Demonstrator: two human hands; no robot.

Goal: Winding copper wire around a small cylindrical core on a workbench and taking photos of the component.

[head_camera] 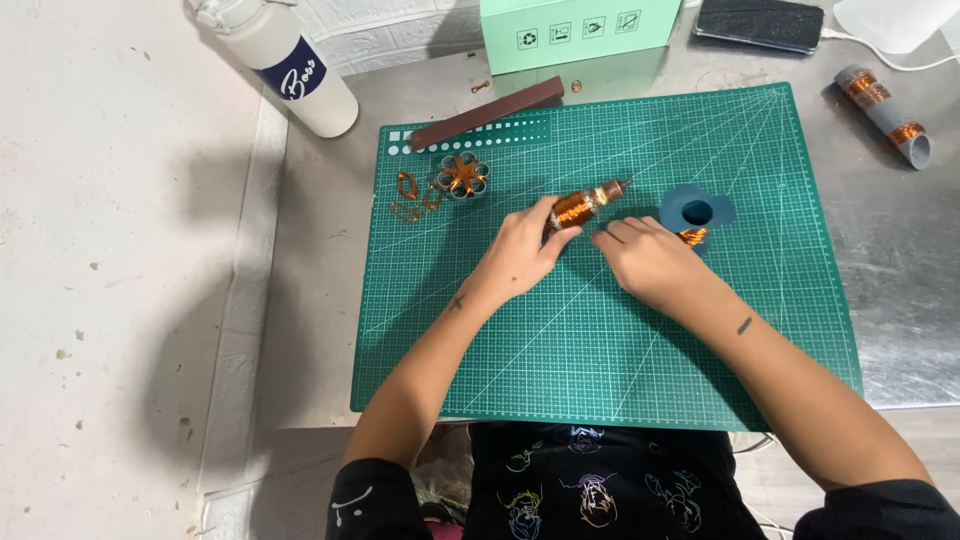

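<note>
Looking down, you see a green cutting mat [640, 330] with a white grid lying on a grey metal table [900, 280]; pale speckled floor runs along the left side. Your left hand [520, 255] is closed around a small spool of copper-coloured wire [580, 207], held tilted just above the mat near its middle. Your right hand [650, 262] rests just beside it, fingers curled loosely; whether it pinches the wire cannot be told. A second bit of copper winding [692, 237] peeps out from behind that hand, mostly covered, under a flat blue disc with a centre hole [697, 210].

At the mat's upper left lie a ring of grey tubes with a copper star shape [462, 176] and some bent copper loops [410, 198], whose exact shapes are hard to make out. A dark brown strip [487, 112] lies across the mat's top corner. Off the mat stand a white bottle [290, 65], cut off at the top edge, a mint-green box [575, 30], likewise cropped, a black pouch [760, 22], and a grey tube wound with copper wire [885, 112] at the far right. A white cable [890, 62] runs out of frame.
</note>
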